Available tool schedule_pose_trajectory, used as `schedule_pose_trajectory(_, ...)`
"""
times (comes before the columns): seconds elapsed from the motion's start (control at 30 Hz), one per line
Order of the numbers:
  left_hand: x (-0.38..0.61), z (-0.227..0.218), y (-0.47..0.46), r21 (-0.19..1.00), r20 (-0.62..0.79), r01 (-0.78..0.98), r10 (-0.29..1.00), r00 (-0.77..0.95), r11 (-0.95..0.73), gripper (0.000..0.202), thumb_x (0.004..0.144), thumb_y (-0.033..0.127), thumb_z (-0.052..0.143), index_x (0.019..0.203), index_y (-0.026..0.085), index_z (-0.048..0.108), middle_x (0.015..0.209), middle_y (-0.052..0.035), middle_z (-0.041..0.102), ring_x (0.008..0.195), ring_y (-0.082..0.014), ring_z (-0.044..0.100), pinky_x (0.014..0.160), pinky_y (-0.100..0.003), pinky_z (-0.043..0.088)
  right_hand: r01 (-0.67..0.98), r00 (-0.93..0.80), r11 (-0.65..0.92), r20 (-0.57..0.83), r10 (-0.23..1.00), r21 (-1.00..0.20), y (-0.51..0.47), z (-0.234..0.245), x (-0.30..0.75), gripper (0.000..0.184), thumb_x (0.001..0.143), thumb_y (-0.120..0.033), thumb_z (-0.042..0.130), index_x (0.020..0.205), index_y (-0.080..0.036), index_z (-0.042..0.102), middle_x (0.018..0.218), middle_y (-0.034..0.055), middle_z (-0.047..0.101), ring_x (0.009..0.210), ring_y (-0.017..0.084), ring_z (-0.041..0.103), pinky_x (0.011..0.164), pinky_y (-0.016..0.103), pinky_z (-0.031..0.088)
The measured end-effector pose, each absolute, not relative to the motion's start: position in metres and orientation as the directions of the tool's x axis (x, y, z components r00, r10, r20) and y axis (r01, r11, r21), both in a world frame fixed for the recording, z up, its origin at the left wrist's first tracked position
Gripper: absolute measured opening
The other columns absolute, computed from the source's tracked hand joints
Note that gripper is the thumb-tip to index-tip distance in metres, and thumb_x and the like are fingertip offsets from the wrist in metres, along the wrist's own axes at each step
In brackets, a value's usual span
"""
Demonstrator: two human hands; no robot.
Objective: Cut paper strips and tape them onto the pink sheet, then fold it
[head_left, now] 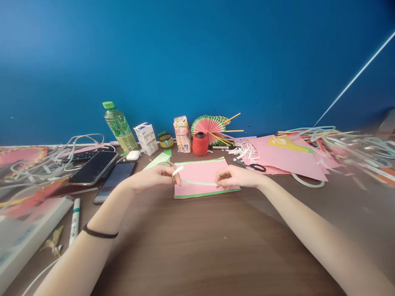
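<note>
A thin whitish strip (pixel 197 183) is stretched between my two hands, just over a pink sheet of paper (pixel 203 167) with green edges. My left hand (pixel 163 174) pinches the strip near its left end, where a pale tail curls up past the fingers. At the other end, the thumb and fingers of my right hand (pixel 230 177) are closed on the strip above the sheet's right side. Whether the strip touches the paper I cannot tell. A light green piece of paper (pixel 157 160) lies behind my left hand.
Behind the sheet stand a red thread spool (pixel 200 144), a folded paper fan (pixel 210 125), small cartons (pixel 147 139) and a green-capped bottle (pixel 120 127). Two phones (pixel 94 167) and a marker (pixel 75 220) lie left. Scissors (pixel 257 167), pink sheets (pixel 284 156) and paper shreds (pixel 246 151) lie right.
</note>
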State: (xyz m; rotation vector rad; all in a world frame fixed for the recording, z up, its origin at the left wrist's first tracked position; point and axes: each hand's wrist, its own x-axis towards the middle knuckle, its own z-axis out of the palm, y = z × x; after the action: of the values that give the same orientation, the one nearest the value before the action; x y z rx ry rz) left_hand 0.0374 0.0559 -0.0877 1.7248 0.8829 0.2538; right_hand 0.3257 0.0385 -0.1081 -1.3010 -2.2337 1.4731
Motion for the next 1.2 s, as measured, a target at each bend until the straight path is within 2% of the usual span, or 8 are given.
schedule_pose_trajectory(0.13, 0.038, -0.091, 0.057, 0.880, -0.383, 0.475, 0.573, 0.725, -0.013, 0.019, 0.067, 0.021, 0.051, 0.074, 0.018, 0.068, 0.081, -0.0041, 0.063, 0.080, -0.0154, 0.055, 0.073, -0.022, 0.042, 0.630, -0.578, 0.138, -0.343, 0.740, -0.764, 0.039, -0.103, 0.333, 0.018, 0.075, -0.029, 0.053, 0.075, -0.013, 0.062, 0.067, 0.0011, 0.058, 0.065, 0.013, 0.052, 0.058, 0.022, 0.037)
schedule_pose_trajectory(0.3, 0.038, -0.097, 0.058, 0.841, -0.451, 0.540, 0.576, 0.682, 0.021, 0.025, 0.073, 0.029, 0.048, 0.079, 0.016, 0.068, 0.084, -0.0064, 0.065, 0.078, -0.0157, 0.058, 0.070, -0.022, 0.045, 0.640, -0.573, 0.127, -0.361, 0.735, -0.757, 0.041, -0.104, 0.336, 0.018, 0.074, -0.029, 0.054, 0.074, -0.013, 0.062, 0.067, 0.0013, 0.058, 0.064, 0.013, 0.052, 0.058, 0.022, 0.039)
schedule_pose_trajectory(0.47, 0.038, -0.108, 0.062, 0.817, -0.442, 0.576, 0.623, 0.645, -0.017, 0.026, 0.070, 0.036, 0.057, 0.083, 0.017, 0.069, 0.082, -0.0056, 0.065, 0.076, -0.0139, 0.057, 0.065, -0.019, 0.044, 0.658, -0.591, 0.161, -0.370, 0.717, -0.736, 0.045, -0.108, 0.342, 0.021, 0.073, -0.033, 0.056, 0.078, -0.014, 0.065, 0.070, 0.0021, 0.060, 0.064, 0.013, 0.053, 0.056, 0.022, 0.040)
schedule_pose_trajectory(0.63, 0.041, -0.110, 0.061, 0.816, -0.428, 0.577, 0.648, 0.630, -0.023, 0.029, 0.071, 0.041, 0.056, 0.081, 0.016, 0.069, 0.081, -0.0050, 0.063, 0.073, -0.0127, 0.055, 0.063, -0.019, 0.042, 0.682, -0.567, 0.147, -0.391, 0.725, -0.717, 0.045, -0.105, 0.346, 0.019, 0.073, -0.032, 0.057, 0.076, -0.014, 0.066, 0.067, 0.0019, 0.060, 0.060, 0.013, 0.052, 0.053, 0.021, 0.040)
schedule_pose_trajectory(0.83, 0.042, -0.117, 0.062, 0.821, -0.425, 0.570, 0.628, 0.651, -0.036, 0.021, 0.066, 0.029, 0.061, 0.083, 0.016, 0.064, 0.075, -0.0016, 0.060, 0.070, -0.0117, 0.054, 0.059, -0.019, 0.038, 0.684, -0.547, 0.079, -0.439, 0.713, -0.725, 0.044, -0.101, 0.348, 0.019, 0.071, -0.031, 0.058, 0.073, -0.013, 0.065, 0.065, 0.0020, 0.059, 0.058, 0.013, 0.051, 0.054, 0.022, 0.040)
schedule_pose_trajectory(0.97, 0.041, -0.124, 0.063, 0.863, -0.361, 0.505, 0.683, 0.635, -0.014, 0.028, 0.063, 0.027, 0.063, 0.087, 0.017, 0.055, 0.083, -0.0013, 0.056, 0.068, -0.0116, 0.055, 0.058, -0.021, 0.040, 0.686, -0.521, 0.029, -0.464, 0.716, -0.727, 0.043, -0.098, 0.348, 0.017, 0.069, -0.029, 0.057, 0.071, -0.013, 0.064, 0.063, 0.0022, 0.058, 0.059, 0.013, 0.051, 0.055, 0.023, 0.041)
schedule_pose_trajectory(1.1, 0.042, -0.124, 0.062, 0.828, -0.442, 0.557, 0.687, 0.576, 0.066, 0.031, 0.061, 0.029, 0.062, 0.087, 0.015, 0.053, 0.081, -0.0020, 0.056, 0.068, -0.0140, 0.059, 0.061, -0.025, 0.046, 0.688, -0.509, -0.002, -0.485, 0.712, -0.726, 0.043, -0.095, 0.350, 0.019, 0.067, -0.031, 0.059, 0.070, -0.013, 0.064, 0.062, 0.0017, 0.057, 0.059, 0.012, 0.051, 0.055, 0.022, 0.041)
schedule_pose_trajectory(1.2, 0.046, -0.121, 0.061, 0.766, -0.480, 0.643, 0.676, 0.559, 0.013, 0.026, 0.062, 0.029, 0.059, 0.083, 0.013, 0.058, 0.076, -0.0027, 0.059, 0.068, -0.0144, 0.059, 0.064, -0.026, 0.047, 0.694, -0.515, -0.016, -0.512, 0.687, -0.720, 0.043, -0.095, 0.352, 0.022, 0.067, -0.033, 0.061, 0.072, -0.012, 0.064, 0.062, 0.0015, 0.057, 0.060, 0.012, 0.051, 0.056, 0.021, 0.042)
